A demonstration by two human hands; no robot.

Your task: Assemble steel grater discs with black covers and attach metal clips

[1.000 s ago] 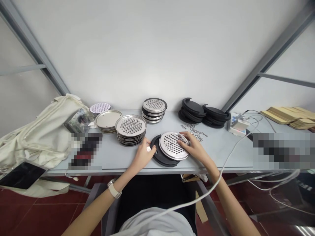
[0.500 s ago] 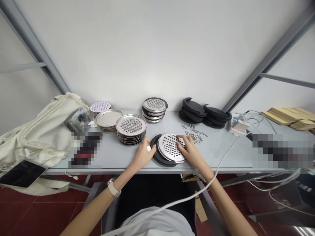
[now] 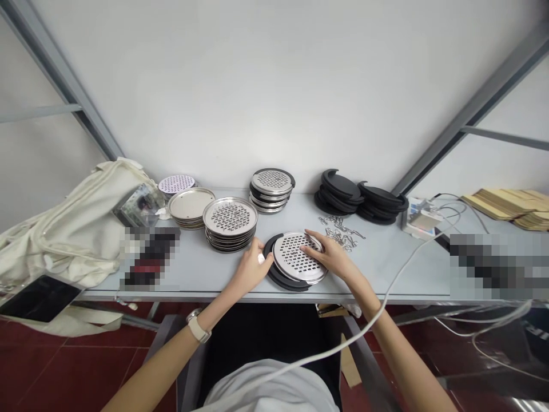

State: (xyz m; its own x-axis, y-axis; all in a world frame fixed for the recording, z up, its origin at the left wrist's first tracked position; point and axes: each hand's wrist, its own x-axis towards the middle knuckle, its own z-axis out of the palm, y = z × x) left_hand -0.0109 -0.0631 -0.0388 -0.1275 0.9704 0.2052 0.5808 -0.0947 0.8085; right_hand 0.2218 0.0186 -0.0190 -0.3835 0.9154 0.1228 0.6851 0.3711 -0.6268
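The right hand [image 3: 330,256] lay over the holed metal disc [image 3: 288,258], thumb and fingers spread apart, the thumb on the disc's face and a fingertip near its far rim. Beneath that hand the disc rested on a black base [image 3: 278,278], whose dark edge showed mainly on the side toward the left hand [image 3: 252,268]. The left hand was at the base's rim, fingers curled and thumb reaching to the edge; whether it pinched the rim or only steadied it, I could not tell. A small white patch showed by its fingers, too unclear to name.

Just beyond the left hand stood a stack of grater plates [image 3: 230,220], the top one with raised teeth, and farther to that hand's left a stack of plain metal plates [image 3: 191,205]. Beyond both hands, near the wall, a pile of discs with black bases [image 3: 271,189] stood on the counter [image 3: 195,274]. Just past the right hand's fingers small metal pieces [image 3: 342,233] were scattered, and behind them rose stacked black bases in two piles [image 3: 341,193]. A white cable [image 3: 386,294] passed across the right forearm.
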